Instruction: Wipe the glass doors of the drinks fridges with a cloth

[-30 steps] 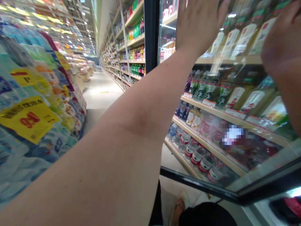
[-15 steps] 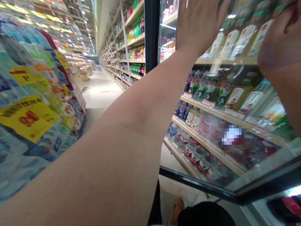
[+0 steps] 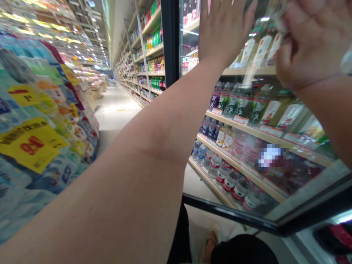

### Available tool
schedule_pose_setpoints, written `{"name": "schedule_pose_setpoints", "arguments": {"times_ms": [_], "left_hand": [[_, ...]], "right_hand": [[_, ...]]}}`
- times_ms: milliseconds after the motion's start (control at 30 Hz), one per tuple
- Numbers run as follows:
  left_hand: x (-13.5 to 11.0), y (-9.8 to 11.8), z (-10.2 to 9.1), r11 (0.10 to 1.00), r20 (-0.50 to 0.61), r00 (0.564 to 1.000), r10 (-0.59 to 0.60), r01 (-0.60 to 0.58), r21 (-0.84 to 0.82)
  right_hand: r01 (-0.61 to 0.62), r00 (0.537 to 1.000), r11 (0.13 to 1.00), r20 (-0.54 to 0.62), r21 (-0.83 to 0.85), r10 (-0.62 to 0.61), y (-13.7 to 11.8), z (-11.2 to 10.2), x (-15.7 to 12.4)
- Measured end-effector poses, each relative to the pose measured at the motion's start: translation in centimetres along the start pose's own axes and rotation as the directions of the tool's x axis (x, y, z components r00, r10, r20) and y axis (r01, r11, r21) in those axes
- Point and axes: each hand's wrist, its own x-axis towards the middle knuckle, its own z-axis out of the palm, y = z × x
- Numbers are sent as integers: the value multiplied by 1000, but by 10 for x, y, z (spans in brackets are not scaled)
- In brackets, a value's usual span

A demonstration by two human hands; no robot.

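My left hand (image 3: 224, 31) lies flat against the glass door (image 3: 172, 44) of a drinks cooler, its fingers stretched and cut off by the top of the view. To its right, my right hand (image 3: 316, 47) is up in front of the same glass with curled fingers. A pale, see-through bit shows by its fingertips and another by its wrist side; what it grips I cannot make out. Behind the glass, several bottles with green labels (image 3: 243, 104) stand on a middle shelf, and clear bottles with red labels (image 3: 231, 181) fill the bottom one.
Stacked packs of bottled water (image 3: 60, 172) with a yellow price sign (image 3: 33, 143) stand at left. An aisle (image 3: 115, 106) runs back beside long drink shelves (image 3: 154, 47). The door's lower frame (image 3: 228, 212) passes above my feet. A bright reflection shows in the glass.
My right hand has come further into view, moving left and lower across the glass. My left hand stays flat on the door; the view has shifted slightly.
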Motion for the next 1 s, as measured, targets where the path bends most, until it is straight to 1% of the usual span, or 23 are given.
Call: {"name": "schedule_pose_setpoints", "arguments": {"times_ms": [33, 67, 100, 133, 200, 267, 300, 333, 400, 467, 500, 533, 600, 667, 700, 733, 800, 833, 867, 900, 933, 967, 1000], "left_hand": [[0, 0, 0, 1000, -2, 1000, 6, -6, -16], [0, -1, 0, 999, -3, 1000, 13, -13, -36], [0, -1, 0, 998, -2, 1000, 19, -19, -53], [0, -1, 0, 998, -3, 1000, 27, -27, -63], [1, -2, 1, 997, -13, 999, 44, -45, -65], [2, -1, 2, 997, -31, 998, 53, -55, -56], [2, -1, 2, 997, -37, 998, 54, -56, -53], [2, -2, 1, 997, -41, 998, 56, -58, -52], [0, -3, 0, 997, -56, 997, 56, -59, -44], [-7, -9, -1, 992, -120, 986, 114, -119, -39], [-12, -13, 0, 980, -158, 970, 185, -193, -40], [-18, -17, 1, 956, -180, 944, 277, -290, -49], [-32, -27, 4, 880, -162, 882, 442, -462, -113], [-44, -34, 9, 847, -100, 872, 479, -490, -208], [-50, -37, 12, 849, -81, 882, 464, -469, -244], [-54, -38, 14, 856, -75, 896, 438, -442, -267], [-62, -38, 19, 863, -73, 910, 407, -410, -296], [-64, -38, 21, 862, -74, 913, 401, -404, -308], [-67, -38, 23, 861, -76, 915, 395, -398, -317], [-69, -38, 25, 861, -79, 918, 390, -394, -322], [-71, -38, 27, 864, -88, 919, 384, -391, -316], [-73, -38, 29, 868, -101, 919, 380, -393, -305], [-75, -38, 32, 870, -116, 917, 381, -399, -291]], "right_hand": [[191, 981, 981, -9, -11, -191, 1, 2, -1], [336, 942, 942, -17, -27, -336, 2, 4, -2], [400, 916, 916, -23, -42, -401, 4, 6, -2], [369, 928, 928, -39, -52, -372, 6, 8, -1], [162, 979, 986, -118, -32, -165, 12, 12, 1], [-62, 976, 998, -205, 23, 66, 16, 14, 3], [-96, 967, 995, -232, 40, 102, 17, 15, 3], [-53, 971, 998, -233, 39, 60, 18, 14, 3], [208, 965, 978, -162, 4, -205, 18, 12, 1], [432, 899, 902, -69, -4, -432, 16, 11, -2], [451, 891, 893, -52, 2, -450, 14, 10, -3], [398, 916, 917, -61, 10, -397, 12, 11, -3], [111, 985, 993, -136, 38, -105, 6, 12, -3], [-168, 966, 983, -184, 77, 180, 0, 13, -2], [-210, 958, 974, -184, 78, 222, -1, 13, -2], [-169, 970, 984, -167, 64, 177, -1, 13, -3], [93, 993, 995, -78, 26, -91, 3, 10, -5], [228, 973, 973, -20, 17, -228, 7, 9, -5], [313, 949, 950, 27, 15, -314, 12, 7, -6], [318, 947, 948, 47, 11, -318, 16, 5, -6], [233, 972, 973, 27, 4, -233, 19, 4, -6], [80, 997, 997, -20, 3, -80, 21, 4, -6], [-93, 992, 995, -79, 18, 94, 20, 4, -7]]}}
